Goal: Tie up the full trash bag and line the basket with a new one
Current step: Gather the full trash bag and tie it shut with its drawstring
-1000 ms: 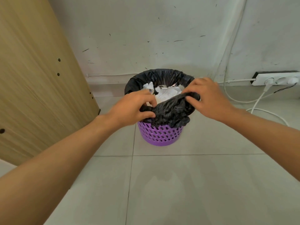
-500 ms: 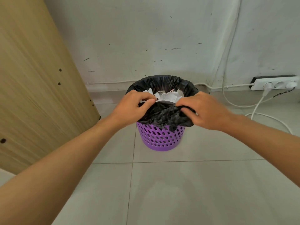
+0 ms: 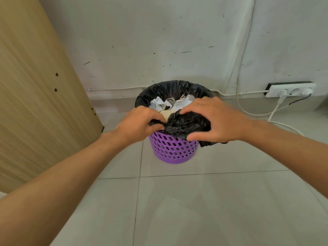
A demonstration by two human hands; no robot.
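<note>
I see the small purple perforated plastic basket (image 3: 173,149) standing on the pale tiled floor (image 3: 195,201) near the wall, lined with a crinkled black plastic trash bag (image 3: 184,124) whose far edge is folded over the rim. Crumpled white paper scraps (image 3: 170,103) sit heaped to the top. My left hand (image 3: 140,122) pinches the near edge of the bag, fingers curled into the film; my right hand (image 3: 215,119) spreads over the bunched plastic beside it, thumb under and fingers curled over the gather, so both grips are closed on the bag.

The risks I judge from here: the basket is light and unanchored, so pulling the film toward me could tip or drag it and spill the paper. The far edge of the bag is not gathered yet, so closing now would leave a gap for paper to escape. The thin film could also tear if I yank it against the rim.
</note>
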